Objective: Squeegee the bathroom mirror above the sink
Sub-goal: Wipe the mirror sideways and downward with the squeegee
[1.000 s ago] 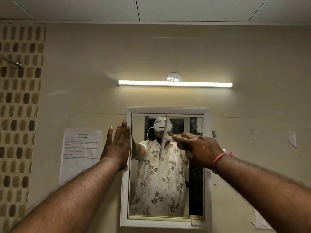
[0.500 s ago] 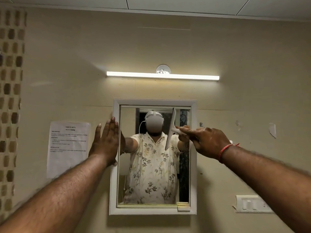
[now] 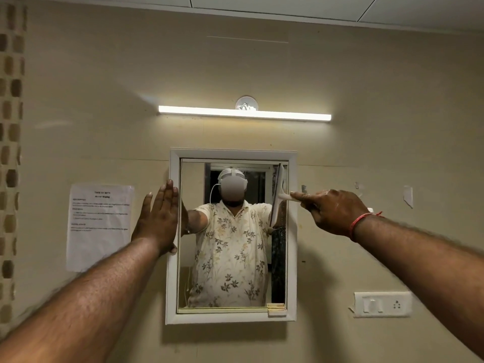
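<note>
A white-framed mirror (image 3: 292, 258) hangs on the beige wall and reflects a person in a floral shirt. My right hand (image 3: 332, 212) grips the handle of a white squeegee (image 3: 278, 193). Its blade stands nearly upright against the glass at the mirror's upper right edge. My left hand (image 3: 158, 218) lies flat with straight fingers against the mirror's left frame and the wall beside it. The sink is out of view.
A lit tube light (image 3: 245, 113) runs above the mirror. A printed paper sheet (image 3: 99, 226) is stuck to the wall on the left. A white switch plate (image 3: 382, 304) sits at the lower right. Brown patterned tiles (image 3: 10, 153) line the far left edge.
My right hand has drawn the squeegee from the middle of the mirror across to its right edge. The left hand stays flat on the left frame. The camera has pulled back a little.
</note>
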Motion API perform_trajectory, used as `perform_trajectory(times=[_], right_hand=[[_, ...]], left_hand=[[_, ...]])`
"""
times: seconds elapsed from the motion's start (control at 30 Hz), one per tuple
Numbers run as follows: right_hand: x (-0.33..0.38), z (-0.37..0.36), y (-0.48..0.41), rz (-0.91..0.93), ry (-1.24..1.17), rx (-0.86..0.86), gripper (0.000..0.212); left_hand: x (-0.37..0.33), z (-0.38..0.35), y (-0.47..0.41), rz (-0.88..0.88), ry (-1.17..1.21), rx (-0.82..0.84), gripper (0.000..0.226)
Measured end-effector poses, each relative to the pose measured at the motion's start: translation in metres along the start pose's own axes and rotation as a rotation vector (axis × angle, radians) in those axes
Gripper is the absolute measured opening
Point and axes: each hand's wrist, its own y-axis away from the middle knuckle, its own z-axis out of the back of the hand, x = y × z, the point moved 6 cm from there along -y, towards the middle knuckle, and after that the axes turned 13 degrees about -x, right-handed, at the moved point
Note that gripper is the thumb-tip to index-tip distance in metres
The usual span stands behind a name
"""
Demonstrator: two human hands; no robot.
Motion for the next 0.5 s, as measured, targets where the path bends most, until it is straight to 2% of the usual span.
perform_trajectory(times=[0.03,0.07,0.1,0.17,0.2,0.27,0.33,0.5], right_hand=[[-0.002,0.001,0.001,-0.003,0.004,0.002,0.048],[-0.004,0.002,0.002,-0.007,0.006,0.004,0.048],[-0.004,0.002,0.003,-0.011,0.01,0.01,0.048],[-0.002,0.004,0.004,-0.016,0.025,0.027,0.048],[-0.003,0.005,0.003,-0.019,0.035,0.034,0.048],[-0.004,0.008,0.004,-0.028,0.055,0.042,0.048],[-0.006,0.011,0.005,-0.04,0.064,0.043,0.048],[-0.001,0.015,0.002,-0.027,0.089,0.042,0.048]], left_hand=[[-0.002,0.002,0.0,0.133,-0.323,0.176,0.115],[-0.002,0.016,0.001,0.275,-0.485,0.208,0.109],[0.001,0.022,0.009,0.351,-0.584,0.294,0.117],[0.009,0.019,0.016,0.386,-0.778,0.518,0.163],[0.007,0.018,0.017,0.387,-0.873,0.629,0.179],[0.002,0.018,0.015,0.361,-0.959,0.706,0.184],[-0.003,0.021,0.017,0.36,-1.011,0.757,0.175],[-0.007,0.025,0.013,0.349,-0.995,0.725,0.17]])
